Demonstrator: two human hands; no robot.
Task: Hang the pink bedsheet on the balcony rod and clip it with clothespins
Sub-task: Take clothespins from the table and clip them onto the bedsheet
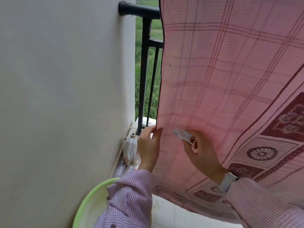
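The pink checked bedsheet [222,76] hangs over the black balcony rod [139,9] and drapes down past the railing, its maroon patterned border at the lower right. My left hand [148,147] pinches the sheet's left side edge low down, thumb in front and fingers behind. My right hand [199,150] holds a white clothespin [183,134] in front of the cloth, its jaws pointing left toward that edge, a short gap from my left thumb.
A white wall [65,96] fills the left. Black railing bars [144,76] stand between wall and sheet, greenery beyond. A plastic bottle [130,148] and clutter sit in the floor corner. A green basin [92,204] lies below my left sleeve.
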